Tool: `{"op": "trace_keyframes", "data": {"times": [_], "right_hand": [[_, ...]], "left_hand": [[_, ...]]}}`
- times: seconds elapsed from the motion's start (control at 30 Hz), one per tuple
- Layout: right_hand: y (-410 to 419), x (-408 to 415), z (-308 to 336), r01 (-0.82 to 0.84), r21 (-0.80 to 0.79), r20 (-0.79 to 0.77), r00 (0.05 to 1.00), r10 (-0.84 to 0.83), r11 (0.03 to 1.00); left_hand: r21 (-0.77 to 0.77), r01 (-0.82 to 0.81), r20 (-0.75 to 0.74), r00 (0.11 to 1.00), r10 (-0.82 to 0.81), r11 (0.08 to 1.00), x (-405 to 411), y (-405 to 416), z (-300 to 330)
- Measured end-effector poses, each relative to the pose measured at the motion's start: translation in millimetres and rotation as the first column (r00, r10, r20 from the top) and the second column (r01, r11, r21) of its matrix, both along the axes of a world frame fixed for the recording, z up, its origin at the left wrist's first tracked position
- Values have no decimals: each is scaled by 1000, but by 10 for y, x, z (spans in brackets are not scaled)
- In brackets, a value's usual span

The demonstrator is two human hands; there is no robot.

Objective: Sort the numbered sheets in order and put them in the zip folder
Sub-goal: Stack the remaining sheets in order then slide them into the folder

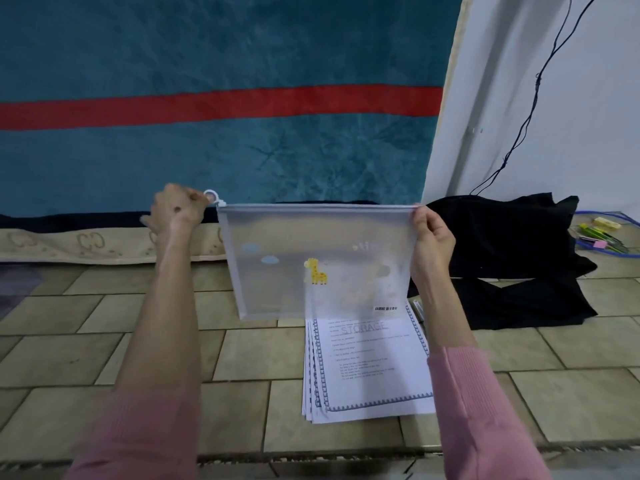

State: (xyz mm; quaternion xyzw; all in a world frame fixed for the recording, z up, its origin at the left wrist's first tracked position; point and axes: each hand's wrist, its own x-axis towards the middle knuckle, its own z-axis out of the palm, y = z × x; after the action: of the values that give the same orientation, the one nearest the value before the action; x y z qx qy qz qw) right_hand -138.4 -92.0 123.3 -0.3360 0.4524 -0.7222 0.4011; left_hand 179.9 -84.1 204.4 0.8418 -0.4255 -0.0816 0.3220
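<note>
the translucent zip folder (317, 261) hung upright in the air above the tiled floor (242, 355), stretched between both hands. the left hand (178, 209) pinched the white ring pull (210, 195) of the zipper at the folder's top left corner, fingers curled round it. the right hand (433, 244) gripped the top right corner, thumb in front and fingers behind. the stack of numbered sheets (370, 372) lay on the floor just below and behind the folder, its edges fanned unevenly at the left.

from here the slider could jam or the thin plastic could buckle if the right hand eased its grip while the left pulled, since only tension along the top edge kept the track straight. the fanned stack would likely catch on the folder's mouth unless it was squared first.

whether the zip was closed or open along its length was hard to tell; the track looked flat. page numbers on the sheets were unreadable, so their order could not be judged, and the folder covered the top of the stack. a black cloth (512, 258) lay to the right, with some small coloured items (602, 237) beyond it too blurred to name.
</note>
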Motion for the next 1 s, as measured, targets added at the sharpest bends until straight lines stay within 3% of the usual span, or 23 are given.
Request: {"op": "trace_keyframes", "data": {"times": [0.07, 0.17, 0.2, 0.27, 0.37, 0.47, 0.53, 0.6, 0.63, 0.67, 0.7, 0.73, 0.8, 0.9, 1.0], "right_hand": [[-14, 47, 43, -10, -11, -48, 999, 10, 1000], [-46, 50, 90, -20, -26, -80, 997, 18, 999], [-49, 47, 97, -22, -24, -75, 997, 20, 999], [-44, 51, 89, -8, -18, -72, 997, 6, 1000], [-36, -11, 24, 0, 10, -73, 997, 1, 1000], [-22, -40, -22, 42, 11, -164, 986, -40, 999], [-8, 33, -24, 256, -33, -318, 914, -253, 966], [77, 146, 57, 499, -90, -357, 792, -496, 862], [127, 201, 116, 504, -71, -352, 795, -495, 861], [175, 265, 177, 397, 17, -349, 862, -367, 918], [233, 335, 255, 180, 175, -330, 937, -114, 968], [274, 406, 320, -86, 341, -256, 950, 180, 936], [337, 559, 440, -473, 475, -48, 828, 558, 742], [378, 795, 513, -652, 381, 115, 737, 666, 656], [402, 925, 506, -765, 274, 219, 640, 737, 583]], "left_hand": [[13, 37, 147, 988, -39, 999, -83, -9, -8], [22, 370, 429, 836, -343, 929, -410, -56, 80], [60, 497, 396, 784, -478, 865, -551, -73, 114], [171, 674, 164, 700, -695, 719, -795, -109, 160], [226, 789, -121, 604, -788, 571, -928, -147, 156], [200, 805, -154, 588, -794, 558, -939, -162, 182], [201, 789, -78, 603, -794, 580, -947, -144, 227], [171, 770, -72, 632, -772, 615, -920, -110, 263], [144, 755, -87, 653, -752, 639, -886, -97, 280], [115, 733, -105, 680, -725, 671, -850, -83, 300], [90, 705, -134, 708, -693, 703, -822, -70, 317], [65, 679, -180, 728, -661, 731, -807, -47, 341], [16, 649, -359, 714, -601, 761, -827, 24, 402], [-17, 638, -619, 598, -509, 770, -898, 171, 500], [-23, 676, -761, 466, -452, 737, -1000, 337, 457]]}}
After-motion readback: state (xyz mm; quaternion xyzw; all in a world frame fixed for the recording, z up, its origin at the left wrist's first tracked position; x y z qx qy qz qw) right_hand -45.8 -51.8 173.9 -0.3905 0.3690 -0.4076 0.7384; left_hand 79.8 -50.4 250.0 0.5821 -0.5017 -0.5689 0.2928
